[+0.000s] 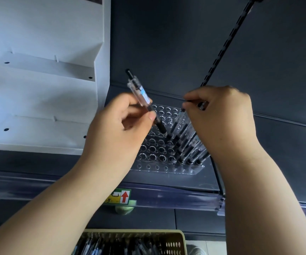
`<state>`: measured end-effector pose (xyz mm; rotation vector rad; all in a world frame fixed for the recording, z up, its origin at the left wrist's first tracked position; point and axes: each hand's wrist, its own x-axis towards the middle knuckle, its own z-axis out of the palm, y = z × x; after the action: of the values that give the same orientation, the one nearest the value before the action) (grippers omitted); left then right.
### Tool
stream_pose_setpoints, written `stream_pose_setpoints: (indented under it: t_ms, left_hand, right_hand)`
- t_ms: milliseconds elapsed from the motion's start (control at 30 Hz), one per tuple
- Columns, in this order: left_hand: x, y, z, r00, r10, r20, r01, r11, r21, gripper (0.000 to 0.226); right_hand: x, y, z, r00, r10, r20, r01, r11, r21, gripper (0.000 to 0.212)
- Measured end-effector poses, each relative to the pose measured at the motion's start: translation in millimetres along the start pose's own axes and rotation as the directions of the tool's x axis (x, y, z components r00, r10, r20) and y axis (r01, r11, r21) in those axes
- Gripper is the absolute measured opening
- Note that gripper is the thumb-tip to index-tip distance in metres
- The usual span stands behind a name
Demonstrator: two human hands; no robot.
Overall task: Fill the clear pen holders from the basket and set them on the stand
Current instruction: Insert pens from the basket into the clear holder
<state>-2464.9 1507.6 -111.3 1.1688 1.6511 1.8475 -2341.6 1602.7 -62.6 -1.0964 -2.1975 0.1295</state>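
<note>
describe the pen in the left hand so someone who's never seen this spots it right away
A clear pen holder full of holes sits on the dark shelf. Over its left part the left hand pinches one pen, clear-barrelled with a blue label. It stands apart from the pens slotted along the right side.

I get a dim, bluish picture with soft light from the left, the white stand [43,100] brightest, the dark shelf [286,162] fading to shadow at its right edge, faint glints on the holder [152,159], the right hand [225,118] smeared at the knuckles, the basket [182,236] soft, and lines bowed near the frame edges.
</note>
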Motion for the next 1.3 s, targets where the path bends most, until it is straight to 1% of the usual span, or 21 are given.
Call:
stream_pose_setpoints:
  t_ms: [167,367,533,633,733,900,1067,1133,1200,1267,1300]
  left_hand:
    - [7,2,12,0.998,0.011,0.067,-0.018,0.995,0.1,0.02]
    - [9,-6,27,0.99,0.034,0.138,-0.065,0.972,0.224,0.017]
    - [13,-7,37,0.986,0.047,0.157,-0.098,0.938,0.333,0.015]
    - [18,-5,43,0.983,0.076,0.168,-0.133,0.923,0.361,0.017]
    - [21,-2,48,0.971,0.131,0.201,-0.208,0.876,0.435,0.014]
    - [21,3,50,0.958,0.175,0.227,-0.272,0.809,0.522,0.01]
    - [23,6,48,0.955,0.121,0.269,-0.265,0.753,0.602,0.008]
    - [24,2,47,0.957,0.052,0.285,-0.231,0.73,0.643,0.008]
    - [23,-3,48,0.947,-0.045,0.319,-0.191,0.719,0.668,0.013]
    - [22,-7,49,0.928,-0.124,0.352,-0.153,0.733,0.662,0.017]
    - [21,-9,49,0.924,-0.141,0.356,-0.139,0.744,0.654,0.018]
  right_hand:
    - [-2,-1,-1,1.0,-0.014,0.0,0.014,0.999,0.051,0.018]
    - [-3,0,-5,1.0,-0.015,-0.024,0.017,0.997,0.076,0.022]
    - [-3,1,-12,0.998,0.013,-0.069,-0.006,0.994,0.107,0.023]
    - [-2,3,-14,0.997,0.032,-0.071,-0.024,0.994,0.107,0.024]
    - [-1,5,-15,0.996,0.031,-0.082,-0.023,0.995,0.097,0.023]
    - [2,7,-15,0.995,0.036,-0.094,-0.029,0.996,0.08,0.023]
    - [2,4,-13,0.997,0.033,-0.064,-0.028,0.997,0.076,0.027]
    - [2,3,-13,0.998,0.038,-0.049,-0.034,0.996,0.08,0.026]
    - [2,2,-13,0.998,0.04,-0.048,-0.036,0.996,0.082,0.024]
    - [2,2,-13,0.998,0.04,-0.054,-0.036,0.996,0.086,0.024]
    - [1,2,-14,0.998,0.04,-0.056,-0.035,0.996,0.085,0.023]
